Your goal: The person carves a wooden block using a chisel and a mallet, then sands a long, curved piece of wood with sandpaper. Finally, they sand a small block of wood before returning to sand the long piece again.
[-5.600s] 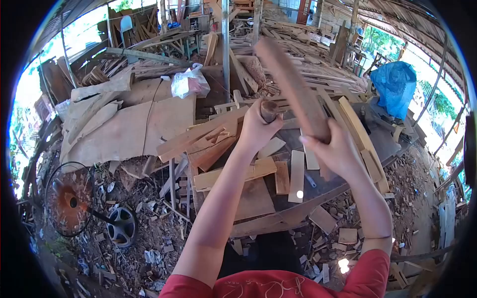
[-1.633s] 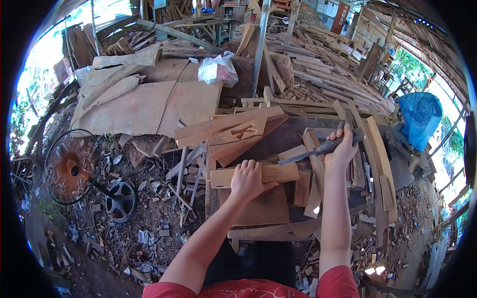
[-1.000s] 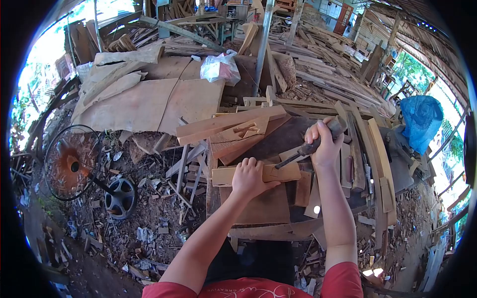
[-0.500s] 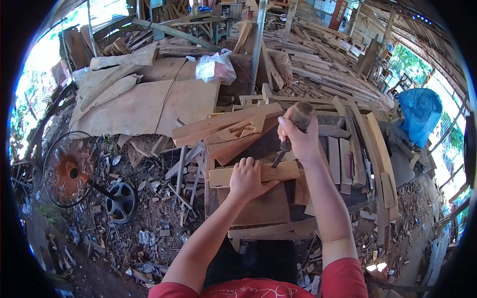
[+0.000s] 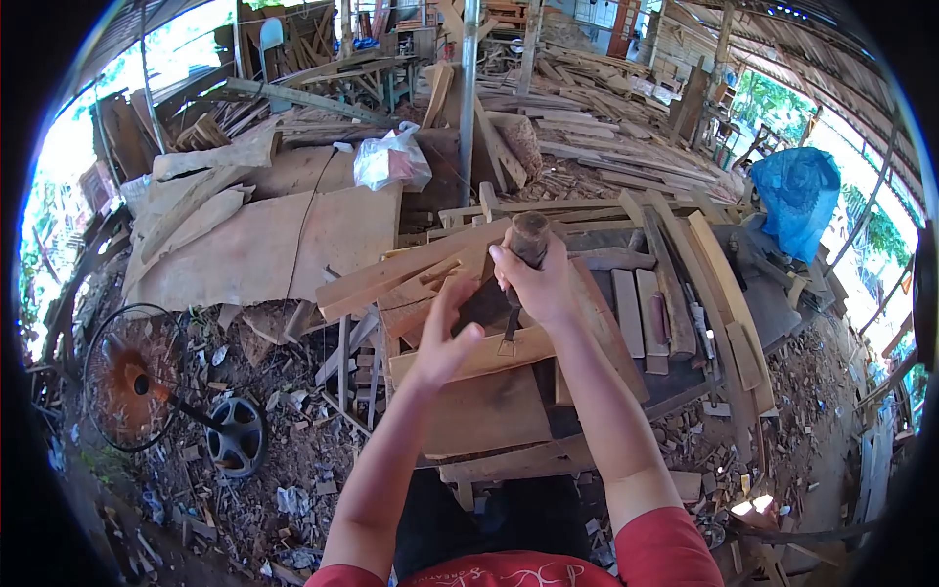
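A wood chisel [image 5: 512, 323] stands nearly upright in my right hand [image 5: 538, 277], which is wrapped round its thick wooden handle. The blade tip meets the top of a light wooden block [image 5: 533, 344], by a small rectangular outline on its face. My left hand [image 5: 445, 333] is raised over the left part of this block, thumb and fingers apart, holding nothing. Part of the block is hidden behind that hand. A flat board [image 5: 489, 416] lies on the near side of the block. Behind are stacked wooden pieces [image 5: 391, 272].
Strips of wood [image 5: 626, 313] and a long curved plank [image 5: 729, 293] lie to the right on the bench. A standing fan [image 5: 137, 382] is at left. Large wooden sheets [image 5: 264, 240] and a plastic bag [image 5: 391, 161] lie beyond. Scraps litter the ground.
My left hand has lifted off the wooden block and opened. The chisel is now more upright, its tip still at the block. The whole view has shifted.
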Demonstrator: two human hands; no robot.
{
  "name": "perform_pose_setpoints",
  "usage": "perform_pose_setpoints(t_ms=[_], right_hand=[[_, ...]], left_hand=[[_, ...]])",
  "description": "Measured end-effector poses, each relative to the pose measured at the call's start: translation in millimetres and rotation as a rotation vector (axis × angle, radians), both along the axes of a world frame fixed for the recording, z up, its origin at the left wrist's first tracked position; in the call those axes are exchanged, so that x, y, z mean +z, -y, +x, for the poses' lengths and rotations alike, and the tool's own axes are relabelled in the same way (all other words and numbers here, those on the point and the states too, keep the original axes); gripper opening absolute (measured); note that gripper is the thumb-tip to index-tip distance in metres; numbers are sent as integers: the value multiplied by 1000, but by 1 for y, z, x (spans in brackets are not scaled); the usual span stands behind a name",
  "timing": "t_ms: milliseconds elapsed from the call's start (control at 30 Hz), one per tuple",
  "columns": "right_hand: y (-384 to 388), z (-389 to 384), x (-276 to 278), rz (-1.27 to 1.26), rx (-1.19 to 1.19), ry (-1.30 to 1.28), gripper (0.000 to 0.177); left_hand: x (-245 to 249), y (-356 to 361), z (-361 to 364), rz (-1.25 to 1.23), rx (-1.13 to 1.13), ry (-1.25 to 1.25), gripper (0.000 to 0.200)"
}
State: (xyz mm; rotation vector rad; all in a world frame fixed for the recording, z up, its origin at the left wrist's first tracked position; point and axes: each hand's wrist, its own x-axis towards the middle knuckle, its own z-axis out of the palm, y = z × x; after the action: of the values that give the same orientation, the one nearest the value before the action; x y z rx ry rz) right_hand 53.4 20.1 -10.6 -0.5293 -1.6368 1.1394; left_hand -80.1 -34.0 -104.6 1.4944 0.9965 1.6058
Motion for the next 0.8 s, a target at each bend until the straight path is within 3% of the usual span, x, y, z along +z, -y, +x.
perform_pose_setpoints(t_ms=[67, 100, 200, 233, 267, 433, 500, 567, 633, 700, 733, 800], right_hand=[[3, 2, 1, 23, -20, -13, 14], [5, 3, 1, 43, -36, -28, 16], [3, 8, -7, 23, 99, -207, 21], [3, 9, -8, 18, 145, -264, 23], [3, 9, -8, 52, 64, -192, 25], [9, 12, -16, 172, -239, 99, 31], [19, 32, -37, 353, -433, 683, 39], [7, 61, -73, 328, -564, 554, 46], [-6, 98, -84, 306, -747, 692, 49], [-3, 120, -92, 125, -932, 972, 53], [1, 125, -97, 125, -935, 971, 53], [10, 135, -107, 26, -1001, 1360, 59]], left_hand=[[56, 8, 4, 231, -54, 105, 87], [79, 13, 10, 231, -61, 106, 87], [125, 8, 33, 337, -34, -43, 72], [132, 2, 39, 321, -22, -199, 61], [137, -3, 45, 305, -8, -356, 51], [118, -34, 59, 311, 220, -197, 30], [108, -44, 54, 246, 176, 18, 21], [102, -42, 56, 268, 147, 79, 16], [104, -35, 59, 278, 106, 82, 16], [102, -32, 65, 284, 102, 65, 16], [103, -28, 69, 282, 117, 52, 16], [109, -21, 76, 234, 126, 64, 17]])
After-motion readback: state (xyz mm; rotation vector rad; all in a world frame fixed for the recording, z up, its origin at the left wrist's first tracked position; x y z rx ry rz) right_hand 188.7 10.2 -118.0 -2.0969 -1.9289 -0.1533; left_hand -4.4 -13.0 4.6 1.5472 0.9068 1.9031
